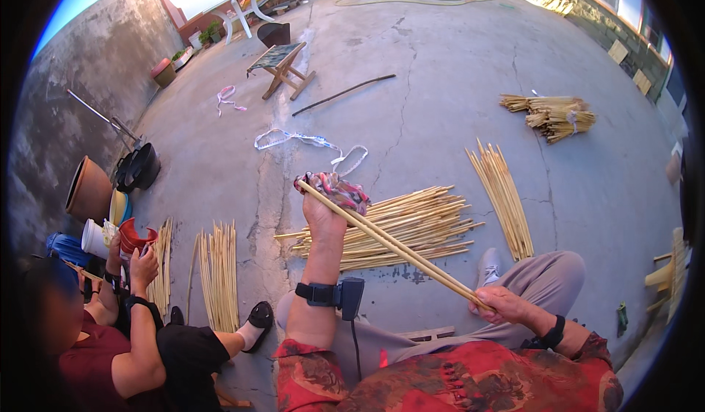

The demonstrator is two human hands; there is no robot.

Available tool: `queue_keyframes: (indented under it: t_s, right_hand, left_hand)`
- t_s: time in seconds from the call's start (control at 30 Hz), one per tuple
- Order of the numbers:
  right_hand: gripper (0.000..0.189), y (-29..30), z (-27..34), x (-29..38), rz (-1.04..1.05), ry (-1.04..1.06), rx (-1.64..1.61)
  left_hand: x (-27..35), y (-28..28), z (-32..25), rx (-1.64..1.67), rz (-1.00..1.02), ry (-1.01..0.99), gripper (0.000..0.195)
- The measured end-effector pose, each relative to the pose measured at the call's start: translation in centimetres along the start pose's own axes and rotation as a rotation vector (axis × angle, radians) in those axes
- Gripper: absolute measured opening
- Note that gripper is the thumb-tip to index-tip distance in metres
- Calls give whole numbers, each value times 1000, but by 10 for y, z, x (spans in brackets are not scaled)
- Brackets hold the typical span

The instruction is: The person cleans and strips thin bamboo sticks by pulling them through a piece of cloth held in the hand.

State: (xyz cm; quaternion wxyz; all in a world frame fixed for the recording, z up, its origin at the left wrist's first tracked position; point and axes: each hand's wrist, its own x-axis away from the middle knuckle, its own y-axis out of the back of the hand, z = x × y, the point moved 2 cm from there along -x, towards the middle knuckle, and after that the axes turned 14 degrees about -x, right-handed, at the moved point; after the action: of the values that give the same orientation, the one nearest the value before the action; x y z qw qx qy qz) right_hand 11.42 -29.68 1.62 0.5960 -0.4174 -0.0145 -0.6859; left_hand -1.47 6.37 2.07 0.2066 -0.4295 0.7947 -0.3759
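My left hand [325, 209] is closed round a patterned cloth [342, 193] and the upper end of a few long, pale sticks [402, 251]. The sticks slant down to the right across my lap, where my right hand [498, 305] grips their lower end. Beneath and behind them, a loose pile of similar sticks [424, 216] lies on the concrete. A narrower row of sticks [501, 197] lies to its right, near my shoe. White-and-blue strips [300, 137] rest on the ground beyond the cloth.
At left sits another person [132, 351], beside upright-lying rows of sticks [217, 274]. Tied stick bundles [559, 117] lie at right. A folding stool [281, 62], a dark thin rod [344, 95], a red container [135, 236] and clay pot [88, 191] stand or lie farther out.
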Motion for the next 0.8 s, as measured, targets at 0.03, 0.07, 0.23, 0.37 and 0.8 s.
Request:
queue_keyframes:
  t_s: [0.03,0.07,0.23,0.37,0.8]
  right_hand:
    - [31,14,-7,19,-57,-11,22]
    - [31,22,-9,38,-87,-5,78]
    - [31,35,-14,71,-168,173,-163]
    - [31,5,15,3,-132,342,-140]
    - [25,-28,26,-127,-35,538,554]
  left_hand:
    - [3,-3,-3,-41,-61,49,22]
    - [-2,5,-10,-65,-151,-37,23]
    - [2,0,-12,-103,-196,5,33]
    - [28,-36,25,-69,-3,149,37]
    - [36,-61,49,-373,265,143,8]
